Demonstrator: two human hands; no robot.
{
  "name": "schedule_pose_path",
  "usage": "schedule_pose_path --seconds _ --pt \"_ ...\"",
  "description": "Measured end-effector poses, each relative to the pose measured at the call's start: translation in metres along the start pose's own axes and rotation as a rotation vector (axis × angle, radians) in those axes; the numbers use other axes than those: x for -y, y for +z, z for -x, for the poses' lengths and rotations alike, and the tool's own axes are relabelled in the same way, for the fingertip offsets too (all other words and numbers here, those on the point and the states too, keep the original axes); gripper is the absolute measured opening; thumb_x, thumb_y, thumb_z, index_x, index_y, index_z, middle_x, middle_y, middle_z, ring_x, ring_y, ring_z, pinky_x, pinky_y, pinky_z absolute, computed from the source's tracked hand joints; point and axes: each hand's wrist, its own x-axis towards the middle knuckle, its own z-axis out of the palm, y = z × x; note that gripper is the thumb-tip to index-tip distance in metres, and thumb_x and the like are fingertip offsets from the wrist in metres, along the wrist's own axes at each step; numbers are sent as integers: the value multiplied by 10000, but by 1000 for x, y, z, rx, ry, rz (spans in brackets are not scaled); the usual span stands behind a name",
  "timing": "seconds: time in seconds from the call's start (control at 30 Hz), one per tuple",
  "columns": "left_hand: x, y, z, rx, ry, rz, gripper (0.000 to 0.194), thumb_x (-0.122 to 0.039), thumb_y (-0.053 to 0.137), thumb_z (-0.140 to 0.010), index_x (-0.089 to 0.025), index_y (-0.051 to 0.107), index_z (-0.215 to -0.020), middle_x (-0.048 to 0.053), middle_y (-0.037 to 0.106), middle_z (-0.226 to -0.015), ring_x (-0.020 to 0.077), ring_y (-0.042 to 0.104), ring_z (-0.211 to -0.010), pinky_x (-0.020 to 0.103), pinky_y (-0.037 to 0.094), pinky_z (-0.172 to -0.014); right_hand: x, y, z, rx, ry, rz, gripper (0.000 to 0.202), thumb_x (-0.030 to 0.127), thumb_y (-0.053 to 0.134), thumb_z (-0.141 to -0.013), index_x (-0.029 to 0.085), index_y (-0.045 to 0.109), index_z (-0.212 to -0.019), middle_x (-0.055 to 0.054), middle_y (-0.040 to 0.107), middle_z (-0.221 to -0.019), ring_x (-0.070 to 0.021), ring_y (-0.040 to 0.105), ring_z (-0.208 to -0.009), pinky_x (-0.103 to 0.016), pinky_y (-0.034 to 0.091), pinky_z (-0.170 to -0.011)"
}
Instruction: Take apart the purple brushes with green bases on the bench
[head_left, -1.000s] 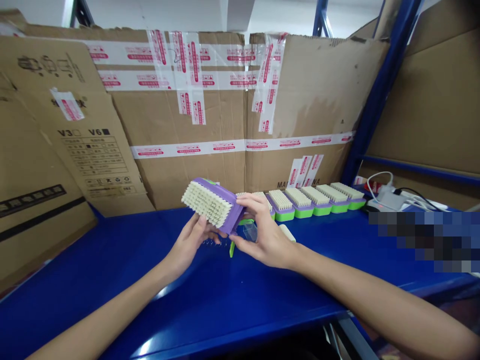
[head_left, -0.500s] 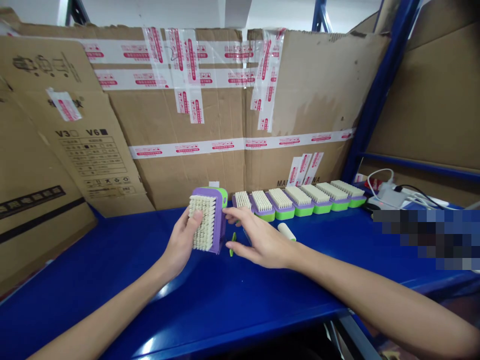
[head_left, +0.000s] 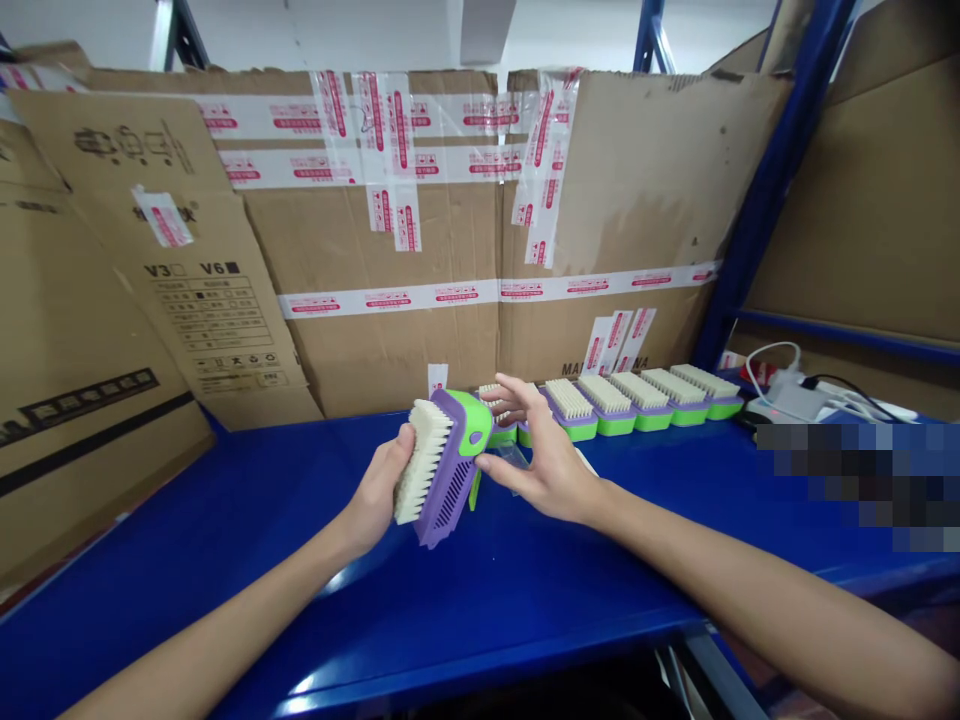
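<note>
My left hand point(head_left: 380, 490) grips a purple and green scrub brush point(head_left: 450, 470) by its bristle side, the thumb on the cream bristles. The brush is tilted above the table, its slotted purple side and green end with a hole turned to the right. Close to that green end is my right hand point(head_left: 544, 450), fingers spread; whether its thumb touches the brush I cannot tell. A thin green piece point(head_left: 475, 490) shows just behind the brush. A clear plastic piece point(head_left: 513, 456) lies partly hidden behind my right hand, with a white piece point(head_left: 586, 462) beside it.
Several similar brushes point(head_left: 634, 400) stand bristles up in a row at the back of the blue table point(head_left: 480, 610). Taped cardboard point(head_left: 390, 350) walls off the back and left. A white charger with cables point(head_left: 795, 395) sits at the right by the blue post point(head_left: 757, 200).
The brush has turned in my left hand, so its slotted side and green end now face right. My right hand's fingers have lifted and spread beside it. The view has shifted slightly.
</note>
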Motion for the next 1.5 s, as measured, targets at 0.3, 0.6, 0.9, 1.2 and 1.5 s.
schedule_pose_path --seconds 0.3,0.6,0.9,1.2,1.5 --pt "-10 5 4 150 -166 4 696 -838 616 -896 -164 784 -845 82 751 -718 206 643 -592 311 486 -573 8 -4 0 130 50 -84 696 391 736 -972 254 381 -1554 -162 570 -1527 -327 585 -1411 -581 492 -1199" --pt "-2 -11 -6 132 84 -172 654 -780 579 -962 -195 751 -1197 108 790 -1035 272 727 -865 357 566 -749 15 0 0 96 79 -28 853 424 756 -939 246 277 -1622 -176 507 -1553 -350 519 -1441 -588 444 -1223" --pt "5 -19 -12 -152 822 -1032 1083 -513 925 -806 -311 308 -1672 174 451 -1623 404 453 -1500 614 396 -1243 19 -1 -4 -93 160 -20 664 386 721 -993 262 371 -1544 -152 505 -1509 -327 507 -1433 -583 427 -1237" --pt "2 -30 -12 -188 1076 -1382 838 -208 727 -969 -279 310 -1692 179 578 -1492 384 550 -1368 591 454 -1173 9 15 5 54 277 -172 748 340 815 -878 251 326 -1436 -146 557 -1377 -309 624 -1256 -543 569 -1078" --pt "6 -40 -21 -73 1160 -1387 770 -246 690 -987 -263 341 -1673 169 631 -1505 361 592 -1394 596 430 -1222 10 15 1 150 226 46 717 481 759 -968 239 361 -1513 -170 551 -1452 -353 575 -1351 -605 503 -1136"
